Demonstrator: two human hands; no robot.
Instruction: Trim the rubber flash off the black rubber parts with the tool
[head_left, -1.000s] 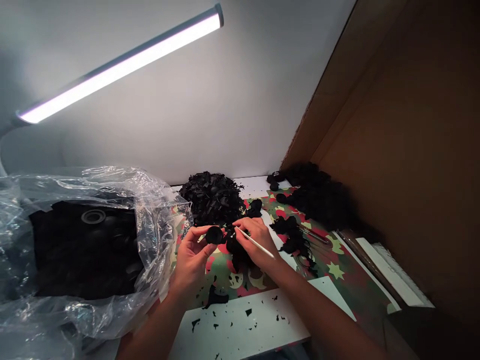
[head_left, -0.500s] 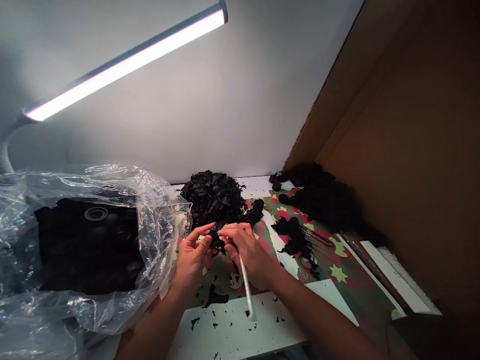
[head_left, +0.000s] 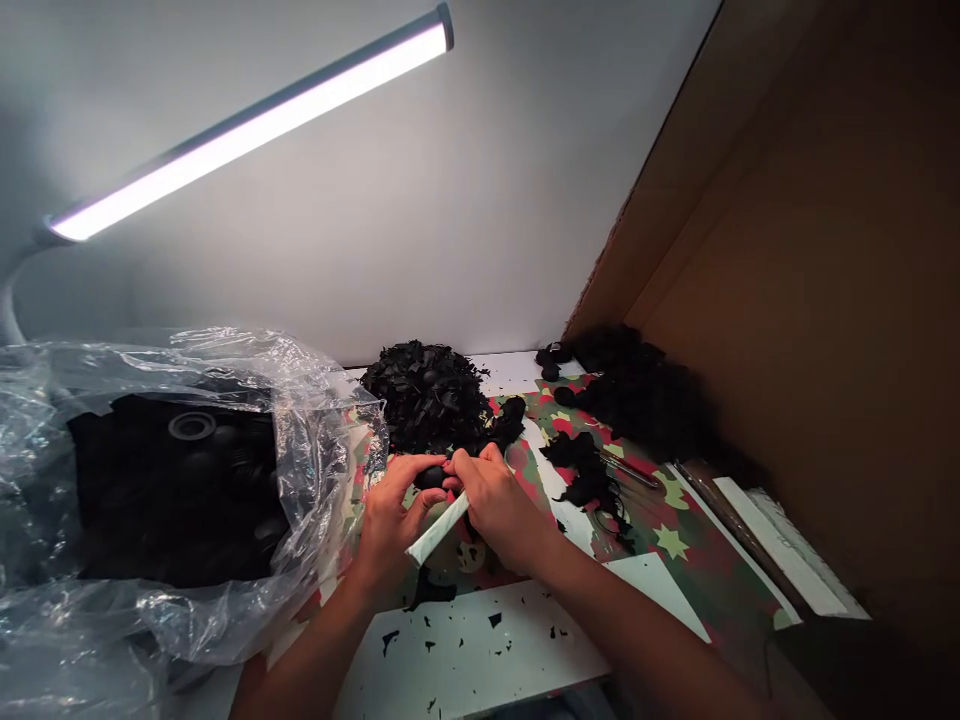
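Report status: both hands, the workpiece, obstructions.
Left hand gripping small black part. Right hand at its side, holding white tool. Black scrap pile just beyond; the part's far side hidden by fingers.

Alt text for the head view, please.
Two bare hands, left and right, work at a small round black part, the right also holding a white strip-like tool. Behind sits a heap of black scraps; a clear plastic bag lies left, under a lit lamp.

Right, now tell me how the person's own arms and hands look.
The left hand and right hand are bare: no gloves, rings or watch show. The left forearm and right forearm are sleeveless as far as the view reaches.
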